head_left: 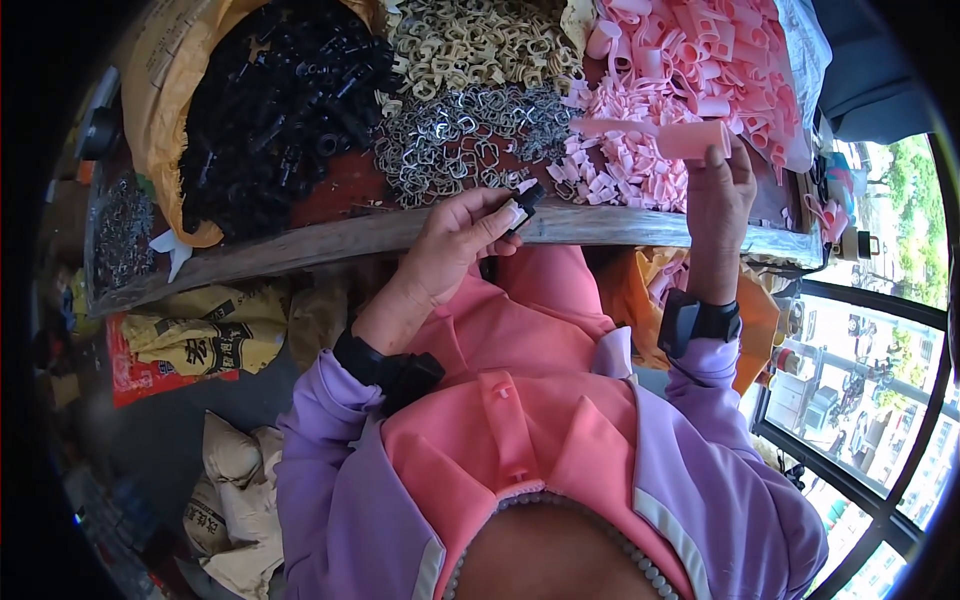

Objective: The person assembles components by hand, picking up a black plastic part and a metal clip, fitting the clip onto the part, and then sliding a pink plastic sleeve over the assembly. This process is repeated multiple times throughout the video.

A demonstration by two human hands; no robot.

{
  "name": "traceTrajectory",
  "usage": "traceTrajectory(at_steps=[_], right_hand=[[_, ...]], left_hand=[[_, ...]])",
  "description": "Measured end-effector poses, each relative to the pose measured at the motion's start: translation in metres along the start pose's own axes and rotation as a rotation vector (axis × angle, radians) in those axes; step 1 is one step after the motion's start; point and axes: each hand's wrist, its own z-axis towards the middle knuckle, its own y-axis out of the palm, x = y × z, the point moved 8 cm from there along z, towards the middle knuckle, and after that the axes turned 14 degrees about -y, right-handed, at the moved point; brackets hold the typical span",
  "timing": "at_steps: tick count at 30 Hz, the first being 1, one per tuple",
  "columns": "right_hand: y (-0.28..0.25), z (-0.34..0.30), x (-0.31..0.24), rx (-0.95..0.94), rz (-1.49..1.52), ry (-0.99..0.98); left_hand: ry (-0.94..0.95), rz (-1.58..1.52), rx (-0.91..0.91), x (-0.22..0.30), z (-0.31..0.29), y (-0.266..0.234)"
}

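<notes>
My left hand is closed around a small black plastic part with a bit of pale material at it, just over the table's front edge. Raised to the right, my right hand pinches a pink plastic cylinder from which a flat pink strip sticks out to the left. Below that piece lies a heap of small pink clips. Closest to my left hand on the table are loose metal wire rings.
Black plastic parts fill an opened sack at the left. Beige clips lie at the back, and pink cylinders are heaped back right. The table's wooden edge runs before me; sacks lie on the floor. A window is at right.
</notes>
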Motion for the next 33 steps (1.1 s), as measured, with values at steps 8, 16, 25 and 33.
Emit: traceTrajectory(at_steps=[8,16,25,33], right_hand=[[0.056,-0.046,0.028,-0.439,-0.114,0.335],[0.110,-0.047,0.009,-0.882,-0.604,-0.056],[0.127,-0.070,-0.022,-0.990,-0.651,-0.258],[0.125,-0.089,-0.032,-0.983,-0.719,-0.141]], left_hand=[[-0.049,-0.132,-0.042,0.005,0.016,-0.005],[-0.098,0.026,-0.019,0.015,0.017,-0.006],[-0.163,0.096,-0.054,0.003,0.000,0.014],[-0.241,0.117,-0.069,-0.007,-0.013,0.026]])
